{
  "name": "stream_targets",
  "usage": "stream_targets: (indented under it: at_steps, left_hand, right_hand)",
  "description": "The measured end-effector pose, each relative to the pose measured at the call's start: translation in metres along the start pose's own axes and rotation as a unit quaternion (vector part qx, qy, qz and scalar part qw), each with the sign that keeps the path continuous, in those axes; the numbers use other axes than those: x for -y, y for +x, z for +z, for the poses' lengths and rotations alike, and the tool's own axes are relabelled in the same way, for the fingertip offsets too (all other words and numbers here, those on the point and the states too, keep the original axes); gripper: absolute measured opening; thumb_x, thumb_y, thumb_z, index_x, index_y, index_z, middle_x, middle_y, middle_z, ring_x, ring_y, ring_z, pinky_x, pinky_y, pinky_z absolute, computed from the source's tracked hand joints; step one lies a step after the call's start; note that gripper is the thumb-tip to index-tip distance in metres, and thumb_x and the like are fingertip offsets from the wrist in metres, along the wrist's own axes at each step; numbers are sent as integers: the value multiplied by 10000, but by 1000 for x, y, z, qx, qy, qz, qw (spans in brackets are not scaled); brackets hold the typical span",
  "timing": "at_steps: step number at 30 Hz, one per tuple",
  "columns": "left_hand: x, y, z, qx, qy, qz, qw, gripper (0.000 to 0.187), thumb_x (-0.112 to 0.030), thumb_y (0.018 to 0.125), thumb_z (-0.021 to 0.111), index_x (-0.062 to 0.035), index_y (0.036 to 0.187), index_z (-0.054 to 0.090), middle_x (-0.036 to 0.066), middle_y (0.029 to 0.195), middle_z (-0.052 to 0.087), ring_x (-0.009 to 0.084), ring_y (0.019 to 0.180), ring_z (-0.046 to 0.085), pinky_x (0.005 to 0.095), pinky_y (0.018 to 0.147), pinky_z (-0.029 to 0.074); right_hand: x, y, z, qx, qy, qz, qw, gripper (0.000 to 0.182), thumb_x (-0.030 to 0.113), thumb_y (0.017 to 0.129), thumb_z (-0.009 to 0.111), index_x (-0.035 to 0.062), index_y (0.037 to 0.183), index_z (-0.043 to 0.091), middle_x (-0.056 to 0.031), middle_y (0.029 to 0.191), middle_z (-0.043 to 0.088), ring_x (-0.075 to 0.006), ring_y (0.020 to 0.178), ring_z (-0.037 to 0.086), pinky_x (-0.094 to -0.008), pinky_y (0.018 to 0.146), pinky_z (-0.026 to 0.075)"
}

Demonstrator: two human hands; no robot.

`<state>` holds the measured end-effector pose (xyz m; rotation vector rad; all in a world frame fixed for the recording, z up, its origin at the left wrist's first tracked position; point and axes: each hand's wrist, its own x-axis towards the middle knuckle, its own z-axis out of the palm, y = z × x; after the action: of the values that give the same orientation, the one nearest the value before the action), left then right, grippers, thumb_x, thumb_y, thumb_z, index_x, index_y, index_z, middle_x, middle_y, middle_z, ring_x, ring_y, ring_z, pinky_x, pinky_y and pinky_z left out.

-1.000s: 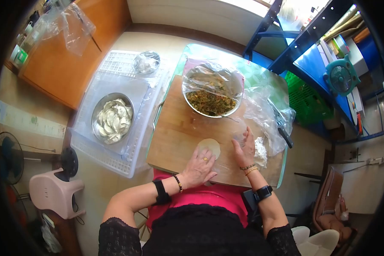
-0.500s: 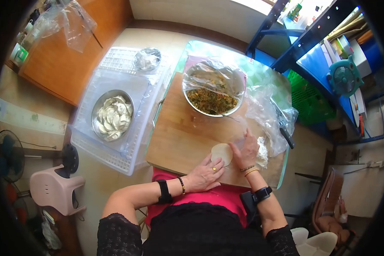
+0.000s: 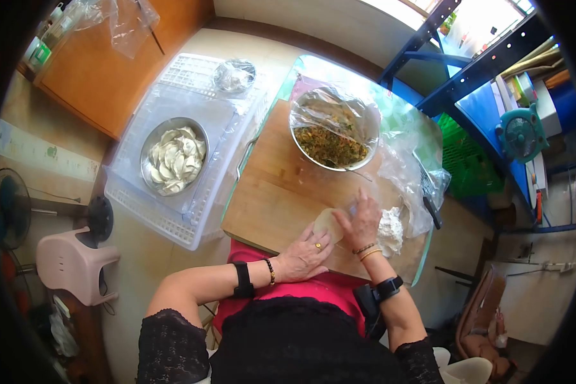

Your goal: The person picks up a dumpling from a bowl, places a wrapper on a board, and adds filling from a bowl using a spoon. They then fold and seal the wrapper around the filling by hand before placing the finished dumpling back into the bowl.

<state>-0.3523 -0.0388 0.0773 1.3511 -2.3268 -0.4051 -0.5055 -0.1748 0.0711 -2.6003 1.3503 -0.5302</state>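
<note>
A round, pale dough wrapper [image 3: 327, 223] lies on the wooden board [image 3: 262, 198] near its front edge. My left hand [image 3: 304, 256], wearing a ring, rests its fingers on the near left rim of the wrapper, with the thumb spread apart. At the wrapper's right side, my right hand [image 3: 361, 223] has its thumb touching the rim and its other fingers stretched forward. Something pale shows between that thumb and forefinger; I cannot make out what it is. Beside the right hand sits a heap of white flour [image 3: 390, 232].
A bowl of chopped filling [image 3: 333, 146], partly covered with plastic film, stands at the back of the board, a utensil handle over its rim. On the left, a metal bowl of dumplings [image 3: 175, 157] sits on a plastic crate [image 3: 166, 230]. A black-handled tool [image 3: 432, 211] lies at right.
My right hand has shifted slightly left and its thumb now overlaps the wrapper's right side. My left hand stays at the near rim. The whole view has shifted a little.
</note>
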Motion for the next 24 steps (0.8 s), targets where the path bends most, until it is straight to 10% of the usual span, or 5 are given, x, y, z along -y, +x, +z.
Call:
stream_targets:
  at_steps: [6,11,16,24]
  left_hand:
    - [-1,-6,-3,-58,17,-75,995,614,-417,817,647,20,1229,517,211,1311,454,356,1300,380,551,1112,235]
    - [4,-16,-6,7,38,-54,998,610,-411,819,642,11,1239,510,201,1323,449,351,1300,379,560,1108,237]
    - [7,-8,-8,-28,22,-66,997,607,-417,811,651,26,1207,525,196,1214,502,352,1241,416,561,1098,251]
    - [5,1,4,-24,35,-64,997,593,-408,821,646,12,1220,521,209,1321,454,370,1314,366,555,1105,252]
  right_hand:
    - [-9,-5,-10,10,130,36,991,758,273,779,711,28,1415,380,-185,1157,565,-349,1064,541,-455,903,380]
    - [38,-25,0,18,-11,-118,993,772,273,778,708,12,1418,364,-192,1188,561,-349,1065,543,-456,875,397]
    - [8,6,13,25,33,66,997,767,339,828,689,-1,1423,344,-186,1152,572,-344,1055,548,-450,866,407]
    - [-17,-15,-22,-40,182,55,981,704,150,821,675,36,1438,356,-211,1209,556,-328,1005,575,-400,869,464]
